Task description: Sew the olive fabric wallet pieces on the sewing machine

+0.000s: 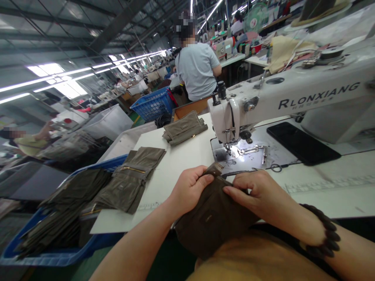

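Both my hands hold a dark olive-brown fabric piece (213, 218) at the front edge of the sewing table, its lower part hanging toward my lap. My left hand (189, 189) pinches its top edge beside a folded strip, thumb on top. My right hand (253, 191) is closed on the same upper edge a little to the right, thumb and finger pressed together. A small label shows on the fabric. Just beyond my hands is the needle area of a white sewing machine (231, 117); the fabric lies in front of its metal plate (252, 156), apart from the needle.
A black phone (301, 142) and small scissors (275, 168) lie on the right. Folded olive pieces (184, 128) rest at the back; zippered ones (131, 179) overlap the table's left edge and a blue basket (96, 249). A person (196, 66) sits ahead.
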Demonstrator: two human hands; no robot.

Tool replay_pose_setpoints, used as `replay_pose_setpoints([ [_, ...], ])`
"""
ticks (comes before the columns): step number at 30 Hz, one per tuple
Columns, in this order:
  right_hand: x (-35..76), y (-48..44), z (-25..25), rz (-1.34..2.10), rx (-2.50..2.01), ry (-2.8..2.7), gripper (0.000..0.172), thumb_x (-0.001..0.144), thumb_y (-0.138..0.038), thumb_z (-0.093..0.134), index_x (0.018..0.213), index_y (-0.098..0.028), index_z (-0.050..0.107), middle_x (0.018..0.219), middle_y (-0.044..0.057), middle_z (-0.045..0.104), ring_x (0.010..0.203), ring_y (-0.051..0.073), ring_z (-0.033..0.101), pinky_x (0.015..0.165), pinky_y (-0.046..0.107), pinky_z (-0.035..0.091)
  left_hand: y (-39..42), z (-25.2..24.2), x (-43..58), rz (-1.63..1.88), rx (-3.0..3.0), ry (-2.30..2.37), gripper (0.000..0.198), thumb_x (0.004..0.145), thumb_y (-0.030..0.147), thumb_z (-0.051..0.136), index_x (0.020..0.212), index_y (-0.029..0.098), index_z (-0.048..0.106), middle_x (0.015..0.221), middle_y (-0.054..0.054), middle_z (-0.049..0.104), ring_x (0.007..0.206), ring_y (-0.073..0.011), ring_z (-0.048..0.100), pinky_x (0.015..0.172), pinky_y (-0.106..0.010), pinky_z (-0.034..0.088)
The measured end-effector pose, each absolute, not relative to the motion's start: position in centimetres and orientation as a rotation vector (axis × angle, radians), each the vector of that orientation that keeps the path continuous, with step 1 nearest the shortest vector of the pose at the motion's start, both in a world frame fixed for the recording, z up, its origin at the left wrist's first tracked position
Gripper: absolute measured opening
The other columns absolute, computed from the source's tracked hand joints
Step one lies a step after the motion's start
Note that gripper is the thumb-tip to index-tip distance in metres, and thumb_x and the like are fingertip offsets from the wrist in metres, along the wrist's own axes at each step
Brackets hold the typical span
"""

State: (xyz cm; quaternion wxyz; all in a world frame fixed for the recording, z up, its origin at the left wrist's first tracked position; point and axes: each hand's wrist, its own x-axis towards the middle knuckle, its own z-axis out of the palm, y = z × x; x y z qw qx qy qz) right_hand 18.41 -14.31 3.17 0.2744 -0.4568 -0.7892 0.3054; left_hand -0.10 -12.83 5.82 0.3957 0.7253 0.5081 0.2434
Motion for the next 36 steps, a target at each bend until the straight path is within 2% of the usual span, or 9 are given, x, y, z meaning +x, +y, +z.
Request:
replay_pose_setpoints([
  [2,18.5,-14.4,3.3,0.89,-1.208,-2.064,0.038,0.082,-0.035,0.047,0.048,-0.018,0.041,0.049,-0.001,0.047,0.046,0.009,0.04,0.046,0.025,0.026,-12.8,5.8,-0.3,0.627,1.86,1.286,0.023,0.081,0.032,0.043,0.07,0.014,0.054,0.065,0.001,0.053,0.062,-0.0124,0.046,0.059,-0.022,0.037],
  [5,18.9,-14.4,3.4,1.022,-1.114,-1.957,0.03,0.079,-0.034,0.052,0.054,-0.018,0.047,0.069,0.001,0.059,0.059,0.011,0.05,0.054,0.024,0.035,-12.6,5.8,-0.5,0.622,1.884,1.302,0.023,0.082,0.032,0.043,0.073,0.014,0.056,0.067,0.001,0.054,0.064,-0.0128,0.047,0.06,-0.022,0.037],
  [7,19.1,-14.3,3.3,1.111,-1.117,-1.91,0.022,0.077,-0.032,0.055,0.06,-0.019,0.05,0.077,0.002,0.061,0.063,0.012,0.051,0.055,0.024,0.037,-12.5,5.8,-0.6,0.607,1.903,1.322,0.024,0.082,0.032,0.043,0.074,0.014,0.057,0.067,0.001,0.055,0.064,-0.013,0.048,0.06,-0.022,0.037],
  [11,19.2,-14.1,2.4,1.276,-1.176,-1.876,0.017,0.075,-0.03,0.054,0.063,-0.019,0.049,0.069,0.001,0.059,0.058,0.012,0.048,0.049,0.024,0.035,-12.2,5.9,-0.5,0.558,1.987,1.369,0.025,0.083,0.031,0.043,0.067,0.015,0.054,0.063,0.002,0.053,0.061,-0.0126,0.047,0.057,-0.022,0.035],
  [16,18.9,-13.8,0.9,1.459,-1.129,-1.75,0.017,0.075,-0.031,0.052,0.064,-0.019,0.045,0.069,0.001,0.057,0.056,0.011,0.044,0.046,0.023,0.031,-11.4,6.1,-0.2,0.482,2.05,1.385,0.026,0.082,0.029,0.043,0.061,0.016,0.049,0.059,0.003,0.05,0.059,-0.0119,0.046,0.056,-0.022,0.032],
  [22,18.9,-12.9,-0.1,1.437,-1.171,-1.725,0.015,0.074,-0.028,0.054,0.071,-0.019,0.043,0.057,-0.006,0.041,0.052,0.009,0.036,0.045,0.022,0.027,-9.9,5.3,-0.2,0.363,2.103,1.409,0.027,0.082,0.03,0.043,0.06,0.016,0.046,0.056,0.003,0.048,0.058,-0.0123,0.045,0.056,-0.023,0.029],
  [27,18.7,-12.2,-0.8,1.479,-1.012,-1.705,0.017,0.075,-0.021,0.054,0.09,-0.02,0.044,0.065,-0.006,0.047,0.054,0.009,0.04,0.047,0.021,0.031,-8.5,4.2,-0.4,0.306,2.135,1.388,0.027,0.081,0.032,0.043,0.06,0.016,0.047,0.056,0.003,0.048,0.058,-0.0126,0.045,0.056,-0.023,0.029],
  [31,19.2,-11.7,-0.9,1.387,-0.973,-1.894,0.013,0.08,-0.019,0.048,0.088,-0.018,0.058,0.075,-0.001,0.057,0.065,0.01,0.051,0.057,0.022,0.039,-7.6,3.5,-0.3,0.266,2.126,1.361,0.026,0.081,0.032,0.042,0.061,0.016,0.05,0.058,0.003,0.05,0.059,-0.013,0.047,0.057,-0.023,0.032],
  [36,21.3,-10.4,-1.1,1.026,-0.744,-2.374,0.03,0.086,-0.012,0.037,0.109,-0.015,0.056,0.096,0.005,0.063,0.085,0.012,0.057,0.073,0.024,0.043,-6.5,2.3,0.1,0.204,2.119,1.35,0.024,0.081,0.03,0.043,0.064,0.016,0.052,0.06,0.002,0.053,0.061,-0.0135,0.049,0.058,-0.023,0.034],
])
